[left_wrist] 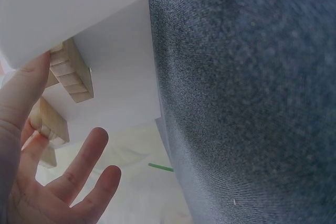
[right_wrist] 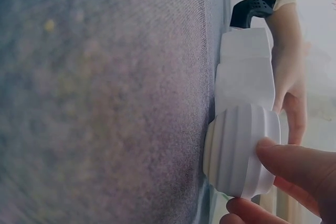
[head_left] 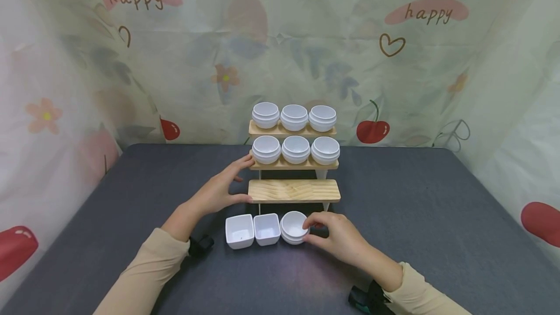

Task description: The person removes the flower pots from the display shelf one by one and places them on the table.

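A three-tier wooden display rack (head_left: 294,191) stands in the middle, its lowest shelf bare. At its left end my left hand (head_left: 220,189) touches it, thumb at the lowest shelf and fingertips by the middle shelf; two fingers stick out free in the left wrist view. In front of the rack, a round white ridged bowl (head_left: 292,230) sits on the table. Thumb and fingers of my right hand (head_left: 339,237) pinch its right side. Whether it is one bowl or a stack, I cannot tell. Left of it are two square white bowls (head_left: 267,230), side by side.
Round white bowls (head_left: 295,149) line the middle shelf, and more round white bowls (head_left: 294,117) fill the top shelf. The dark table (head_left: 437,218) reaches back to a printed curtain (head_left: 306,13). A cable loop (head_left: 455,132) hangs at the back right.
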The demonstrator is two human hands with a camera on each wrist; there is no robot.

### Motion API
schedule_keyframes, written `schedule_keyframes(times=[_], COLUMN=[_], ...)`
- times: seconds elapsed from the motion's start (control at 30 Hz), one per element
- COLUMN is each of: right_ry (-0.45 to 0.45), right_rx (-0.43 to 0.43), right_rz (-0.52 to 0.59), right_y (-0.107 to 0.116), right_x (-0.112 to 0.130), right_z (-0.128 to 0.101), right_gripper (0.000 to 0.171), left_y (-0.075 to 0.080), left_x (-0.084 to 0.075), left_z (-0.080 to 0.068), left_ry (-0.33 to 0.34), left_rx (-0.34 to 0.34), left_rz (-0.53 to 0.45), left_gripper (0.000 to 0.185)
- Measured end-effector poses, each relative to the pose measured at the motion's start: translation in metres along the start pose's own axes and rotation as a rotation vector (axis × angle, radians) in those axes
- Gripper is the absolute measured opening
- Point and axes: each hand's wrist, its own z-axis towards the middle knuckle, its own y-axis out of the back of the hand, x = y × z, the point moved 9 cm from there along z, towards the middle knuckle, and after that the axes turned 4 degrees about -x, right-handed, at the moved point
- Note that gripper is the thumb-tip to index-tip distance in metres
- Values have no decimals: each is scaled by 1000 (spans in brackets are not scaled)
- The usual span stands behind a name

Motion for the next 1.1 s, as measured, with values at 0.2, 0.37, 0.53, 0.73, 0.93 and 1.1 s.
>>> schedule_keyframes(times=[0.2, 0.37, 0.53, 0.73, 0.93, 1.1], right_ry=[-6, -9, -6, -11, -20, -26], right_rx=[8, 17, 24, 23, 23, 17], right_rz=[1, 6, 18, 31, 35, 38], right_y=[-1, -2, -2, 1, 4, 6], right_x=[0, -1, -2, -2, -1, -2], right_z=[0, 0, 0, 0, 1, 2], right_gripper=[14, 14, 15, 16, 16, 17], left_y=[-1, -1, -1, -1, -1, -1], left_x=[0, 2, 1, 0, 1, 1], left_z=[0, -1, -1, -1, -1, -1], left_ry=[6, 10, 5, 6, 8, 10], left_rx=[5, 5, 4, 2, -1, 1], left_rz=[-1, 4, -2, -5, 2, 0], left_gripper=[91, 91, 92, 92, 91, 91])
